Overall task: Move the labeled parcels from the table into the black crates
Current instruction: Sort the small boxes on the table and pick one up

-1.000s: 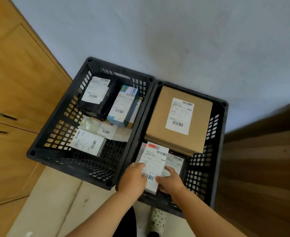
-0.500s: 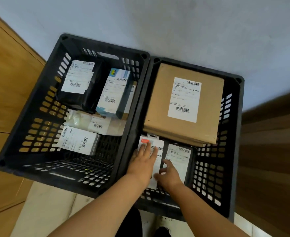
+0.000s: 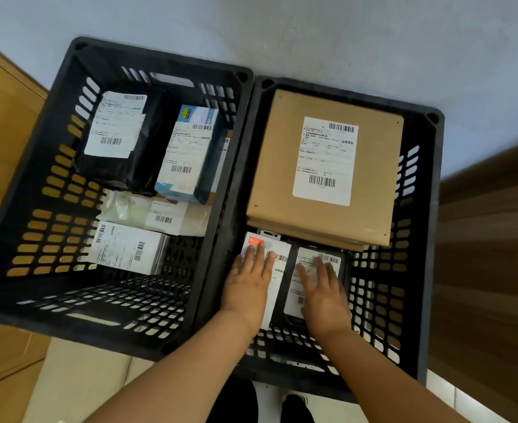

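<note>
Pale floor and wood panelling frame two black crates (image 3: pixel 428 209). Inside the right one, the brown parcel (image 3: pixel 322 166) overhangs the white parcel (image 3: pixel 277 264) under the flat left hand (image 3: pixel 248 285); the right hand (image 3: pixel 322 288) lies flat on the dark parcel (image 3: pixel 328 264) — neither grips, so a careless push could wedge them.

Left grip (image 3: pixel 249 280) flat, fingers straight; right grip (image 3: pixel 320 283) likewise (slightly blurred); forearms reach forward.

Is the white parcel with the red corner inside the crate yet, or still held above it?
Inside. The white parcel lies flat on the right crate's floor, below the brown box, with the left hand resting flat on it.
</note>
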Tool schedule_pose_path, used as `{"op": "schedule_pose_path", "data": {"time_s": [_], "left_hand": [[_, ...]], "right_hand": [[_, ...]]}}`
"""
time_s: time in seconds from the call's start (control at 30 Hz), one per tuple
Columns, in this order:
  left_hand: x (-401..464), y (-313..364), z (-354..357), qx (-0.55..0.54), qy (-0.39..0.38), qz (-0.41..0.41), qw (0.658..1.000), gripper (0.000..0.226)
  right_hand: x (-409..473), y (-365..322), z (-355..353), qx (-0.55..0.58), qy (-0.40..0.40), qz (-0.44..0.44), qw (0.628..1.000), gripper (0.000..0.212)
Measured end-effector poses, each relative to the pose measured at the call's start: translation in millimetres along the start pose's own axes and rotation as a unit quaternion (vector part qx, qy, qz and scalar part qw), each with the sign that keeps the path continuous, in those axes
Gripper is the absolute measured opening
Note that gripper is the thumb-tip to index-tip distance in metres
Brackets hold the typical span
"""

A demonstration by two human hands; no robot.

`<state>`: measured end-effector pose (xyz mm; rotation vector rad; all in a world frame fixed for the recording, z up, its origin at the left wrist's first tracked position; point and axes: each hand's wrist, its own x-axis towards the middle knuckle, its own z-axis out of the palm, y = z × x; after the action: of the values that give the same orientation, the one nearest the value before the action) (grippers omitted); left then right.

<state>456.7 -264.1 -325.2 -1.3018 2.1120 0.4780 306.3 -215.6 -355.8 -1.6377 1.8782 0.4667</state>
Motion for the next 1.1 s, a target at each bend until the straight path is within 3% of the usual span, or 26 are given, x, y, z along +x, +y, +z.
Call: {"op": "schedule_pose_path", "data": {"time_s": [0.1, 0.87, 1.1], "left_hand": [[5.6, 0.1, -1.0, 0.001, -0.014, -0.008, 1.0, 0.079], [6.4, -4.0, -4.6, 0.012, -0.021, 0.003, 1.0, 0.092], [-1.3, -5.0, -10.7, 0.014, -0.031, 0.004, 0.999, 0.097]], "right_hand": [[2.7, 10.0, 2.4, -0.047, -0.053, 0.001, 0.997, 0.096], [7.3, 21.1, 9.7, -0.101, -0.055, -0.031, 0.993, 0.092], [-0.7, 16.8, -10.1, -0.093, -0.089, -0.031, 0.991, 0.097]]}}
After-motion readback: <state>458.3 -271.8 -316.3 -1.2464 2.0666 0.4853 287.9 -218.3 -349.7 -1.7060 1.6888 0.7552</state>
